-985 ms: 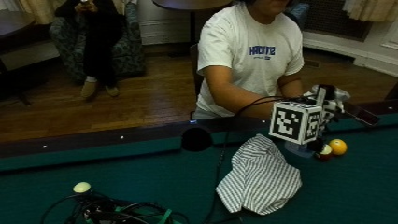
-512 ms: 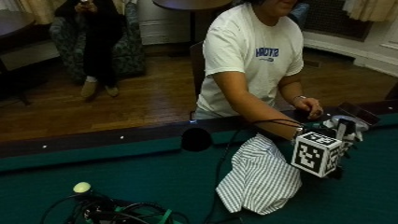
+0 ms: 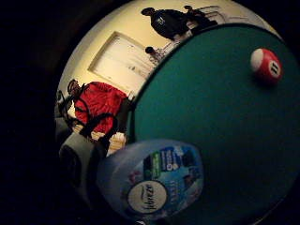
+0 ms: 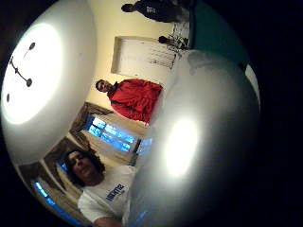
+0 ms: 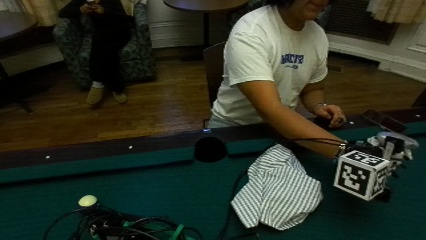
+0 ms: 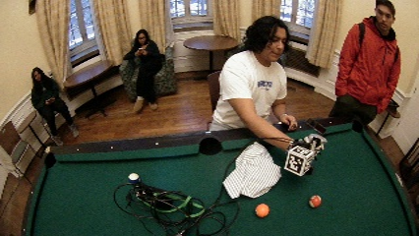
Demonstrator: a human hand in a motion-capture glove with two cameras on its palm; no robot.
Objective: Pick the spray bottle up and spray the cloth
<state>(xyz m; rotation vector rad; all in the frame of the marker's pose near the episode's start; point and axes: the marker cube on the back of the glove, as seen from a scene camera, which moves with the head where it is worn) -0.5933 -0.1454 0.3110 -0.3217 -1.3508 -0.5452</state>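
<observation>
Right hand (image 5: 391, 156) at spray bottle (image 3: 151, 180), beside striped cloth (image 5: 279, 187) on surface (image 5: 133, 185); fingers' closure not discernible. Bottle likely light, smooth plastic; best taken at neck

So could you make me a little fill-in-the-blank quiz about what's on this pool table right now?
1. The striped cloth lies on the ____ felt of the pool table.
2. The spray bottle close to the gloved right hand carries the brand name ____.
3. The red-striped ball bears the number ____.
4. Near the cloth, the felt holds an ____ ball too.

Missing words: green; Febreze; 11; orange
</observation>
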